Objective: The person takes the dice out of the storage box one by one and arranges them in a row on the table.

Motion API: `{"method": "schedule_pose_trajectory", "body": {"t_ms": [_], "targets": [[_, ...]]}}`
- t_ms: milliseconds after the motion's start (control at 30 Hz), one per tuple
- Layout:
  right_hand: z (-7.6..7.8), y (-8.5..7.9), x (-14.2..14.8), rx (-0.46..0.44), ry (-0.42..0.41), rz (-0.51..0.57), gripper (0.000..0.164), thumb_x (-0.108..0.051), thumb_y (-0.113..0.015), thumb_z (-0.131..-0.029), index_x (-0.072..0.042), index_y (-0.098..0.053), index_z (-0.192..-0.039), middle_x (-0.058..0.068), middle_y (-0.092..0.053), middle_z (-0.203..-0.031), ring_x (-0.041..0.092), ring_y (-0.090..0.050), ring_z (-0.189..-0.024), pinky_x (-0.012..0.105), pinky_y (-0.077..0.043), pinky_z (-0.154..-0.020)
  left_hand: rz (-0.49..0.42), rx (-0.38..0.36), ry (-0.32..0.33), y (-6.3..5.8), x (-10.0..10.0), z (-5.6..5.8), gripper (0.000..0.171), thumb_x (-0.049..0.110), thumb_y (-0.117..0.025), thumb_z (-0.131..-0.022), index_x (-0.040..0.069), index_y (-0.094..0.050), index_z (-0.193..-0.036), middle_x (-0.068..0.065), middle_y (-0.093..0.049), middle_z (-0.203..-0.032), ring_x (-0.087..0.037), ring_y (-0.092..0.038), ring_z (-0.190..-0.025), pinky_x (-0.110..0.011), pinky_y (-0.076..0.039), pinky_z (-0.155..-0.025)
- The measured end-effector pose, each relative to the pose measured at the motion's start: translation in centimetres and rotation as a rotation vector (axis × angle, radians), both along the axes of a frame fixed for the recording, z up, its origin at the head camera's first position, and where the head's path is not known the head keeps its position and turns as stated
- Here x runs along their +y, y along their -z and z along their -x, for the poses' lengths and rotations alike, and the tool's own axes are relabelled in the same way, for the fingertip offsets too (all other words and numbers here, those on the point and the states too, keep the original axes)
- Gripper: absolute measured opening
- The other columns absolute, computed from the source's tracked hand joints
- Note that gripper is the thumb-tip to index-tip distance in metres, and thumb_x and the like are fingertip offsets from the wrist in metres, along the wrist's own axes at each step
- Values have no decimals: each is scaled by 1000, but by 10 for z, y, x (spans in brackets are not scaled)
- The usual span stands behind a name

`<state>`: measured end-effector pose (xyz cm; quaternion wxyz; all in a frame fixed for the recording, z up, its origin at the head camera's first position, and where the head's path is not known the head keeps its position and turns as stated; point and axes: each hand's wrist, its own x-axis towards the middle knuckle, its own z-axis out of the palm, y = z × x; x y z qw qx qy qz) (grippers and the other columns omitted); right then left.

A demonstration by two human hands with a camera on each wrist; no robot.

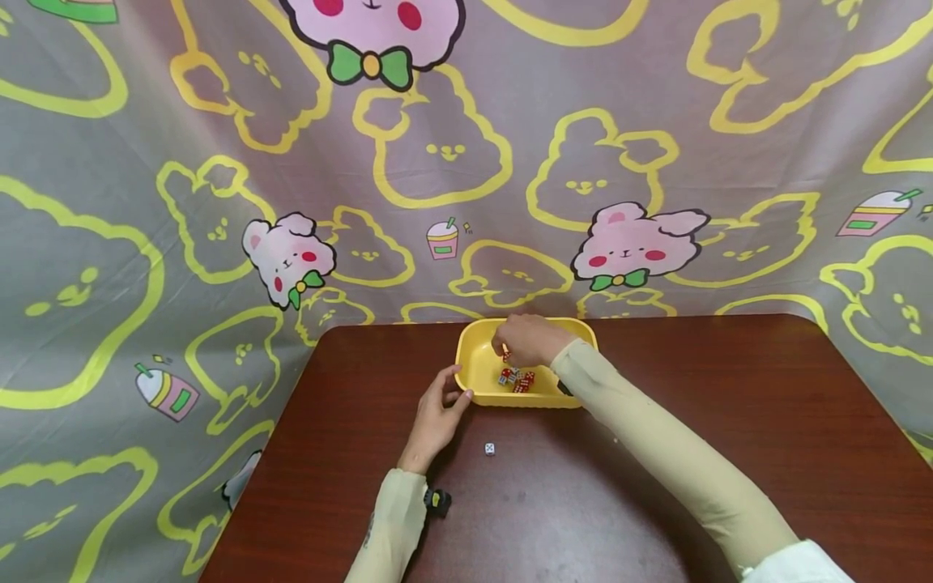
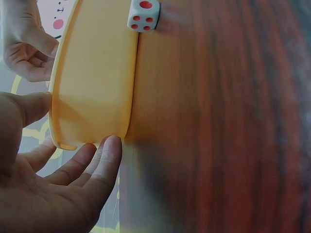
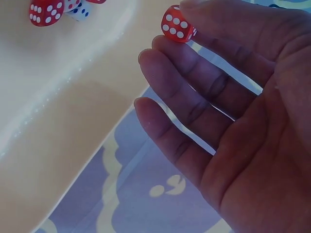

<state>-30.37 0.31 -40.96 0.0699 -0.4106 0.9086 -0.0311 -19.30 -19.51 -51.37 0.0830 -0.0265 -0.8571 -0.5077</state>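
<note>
My right hand (image 1: 535,340) reaches over the yellow tray (image 1: 467,356) and pinches a red die (image 3: 176,24) with white dots between thumb and fingertips. The other fingers spread below it in the right wrist view. Inside the tray lies a small cluster of red and white dice (image 1: 523,380), partly cut off in the right wrist view. My left hand (image 1: 435,417) holds the tray's left end, thumb and fingers against its rim and outer wall (image 2: 92,73). A white die (image 2: 144,17) with red dots sits on the table in front of the tray.
The tray stands near the far edge of the dark red-brown table (image 1: 394,348). Behind and to the left hangs a grey curtain (image 1: 452,283) with yellow outlines and cartoon animals. A black wrist device (image 1: 438,502) is on my left wrist.
</note>
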Motion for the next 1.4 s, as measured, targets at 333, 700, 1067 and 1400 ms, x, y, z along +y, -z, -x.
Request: {"method": "schedule_pose_trajectory", "body": {"t_ms": [333, 700, 1067, 1400], "targets": [[-14, -7, 1, -3, -11, 21, 14, -16, -72, -82, -19, -74, -95, -5, -71, -90, 12, -59, -75, 32, -53, -73, 1, -6, -3, -1, 1, -1, 49, 17, -65, -93, 13, -48, -139, -18, -60, -127, -28, -66, -101, -40, -53, -87], [-26, -9, 0, 14, -34, 29, 12, -19, -76, -80, -18, -74, -92, -6, -71, -85, 11, -59, -74, 30, -52, -71, 10, 7, -2, -3, 2, -2, 47, 17, -65, -93, 11, -49, -137, -18, -59, -129, -28, -66, -101, -41, -54, -87], [-39, -6, 0, 22, -31, 25, 13, -18, -74, -82, -19, -75, -95, -5, -71, -90, 12, -59, -75, 30, -52, -70, 12, -6, -8, 0, 2, 0, 48, 17, -65, -93, 15, -49, -138, -13, -60, -128, -26, -66, -103, -39, -53, -89], [-51, -4, 2, 70, -69, 35, 15, -13, -70, -80, -22, -75, -90, -6, -72, -86, 15, -65, -78, 34, -54, -70, 10, -5, -14, 0, 1, 0, 46, 18, -66, -93, 18, -50, -136, -11, -60, -127, -26, -66, -104, -40, -53, -90]]}}
